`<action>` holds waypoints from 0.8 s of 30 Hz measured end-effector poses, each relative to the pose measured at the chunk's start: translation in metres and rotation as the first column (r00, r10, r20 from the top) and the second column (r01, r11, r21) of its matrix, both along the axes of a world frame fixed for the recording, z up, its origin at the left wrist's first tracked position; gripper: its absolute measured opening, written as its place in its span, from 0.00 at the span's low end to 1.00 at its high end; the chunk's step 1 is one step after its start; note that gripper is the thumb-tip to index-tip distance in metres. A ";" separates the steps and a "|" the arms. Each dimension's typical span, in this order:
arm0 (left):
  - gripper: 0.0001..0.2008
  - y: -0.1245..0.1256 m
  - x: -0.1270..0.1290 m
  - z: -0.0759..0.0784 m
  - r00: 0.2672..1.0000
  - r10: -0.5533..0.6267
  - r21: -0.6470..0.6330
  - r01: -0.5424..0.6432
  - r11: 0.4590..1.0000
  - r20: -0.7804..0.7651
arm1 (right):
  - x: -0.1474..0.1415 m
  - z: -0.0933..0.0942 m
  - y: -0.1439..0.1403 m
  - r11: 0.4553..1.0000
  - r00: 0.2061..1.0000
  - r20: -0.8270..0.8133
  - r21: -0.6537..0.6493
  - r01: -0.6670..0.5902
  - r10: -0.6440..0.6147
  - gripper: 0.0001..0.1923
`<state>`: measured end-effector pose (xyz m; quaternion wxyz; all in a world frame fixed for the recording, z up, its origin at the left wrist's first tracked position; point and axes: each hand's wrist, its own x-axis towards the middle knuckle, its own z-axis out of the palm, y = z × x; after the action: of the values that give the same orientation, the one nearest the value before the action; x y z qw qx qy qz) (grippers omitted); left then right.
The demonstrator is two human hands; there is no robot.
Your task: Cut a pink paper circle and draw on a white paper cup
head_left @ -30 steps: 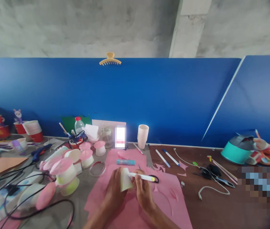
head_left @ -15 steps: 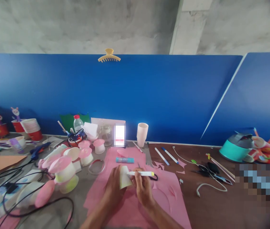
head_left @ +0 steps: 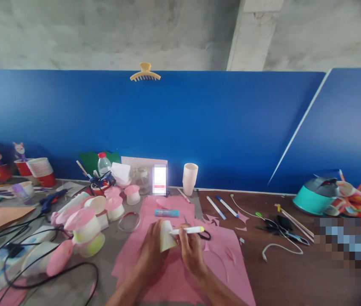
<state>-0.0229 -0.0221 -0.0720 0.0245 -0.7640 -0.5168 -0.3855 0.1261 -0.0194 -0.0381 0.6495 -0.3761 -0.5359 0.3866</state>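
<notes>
My left hand (head_left: 152, 246) is wrapped round a pale yellowish paper cup (head_left: 167, 238), which lies tilted over the pink paper (head_left: 231, 263). In my right hand (head_left: 191, 250) is a white marker (head_left: 188, 230) with a yellow end pointing right; its left tip meets the cup's side. Beyond the hands, a blue glue stick (head_left: 166, 213) lies across the pink sheets. Partly behind my right hand shows a black scissor handle (head_left: 205, 235).
Pink-topped cups (head_left: 83, 223) and black cables (head_left: 81, 265) crowd the left side. A stack of cups (head_left: 189, 178) stands at the back near a lit screen (head_left: 160, 179). Rightward are two markers (head_left: 227, 207), a white cable (head_left: 284, 246) and a teal container (head_left: 316, 197).
The marker's yellow end has risen slightly, while its tip stays at the cup. Both hands hold nearly the same place, and the whole view has shifted a little.
</notes>
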 end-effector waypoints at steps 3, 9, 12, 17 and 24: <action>0.23 -0.002 0.000 -0.001 0.999 -0.017 -0.020 0.017 1.000 0.030 | -0.001 0.002 -0.001 1.000 1.000 0.009 0.006 -0.005 0.005 0.23; 0.24 0.000 -0.002 0.000 0.998 -0.060 -0.001 0.060 0.998 0.032 | 0.000 0.001 -0.002 0.999 0.997 0.077 0.044 -0.003 0.000 0.25; 0.25 0.001 -0.002 0.000 0.997 -0.064 -0.016 0.065 0.998 0.031 | 0.001 -0.004 0.000 0.999 0.993 0.115 0.045 0.010 -0.015 0.23; 0.26 0.001 -0.001 0.000 0.998 -0.046 -0.027 0.047 0.999 0.043 | 0.004 -0.007 0.002 0.996 0.984 0.169 0.077 0.050 -0.063 0.21; 0.24 0.002 0.001 -0.001 0.997 -0.022 -0.007 0.023 1.000 0.076 | 0.003 0.004 0.000 0.998 0.998 0.013 0.001 -0.063 0.063 0.24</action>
<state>-0.0224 -0.0202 -0.0730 -0.0024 -0.7547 -0.5101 -0.4126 0.1290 -0.0189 -0.0339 0.6338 -0.3612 -0.5518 0.4040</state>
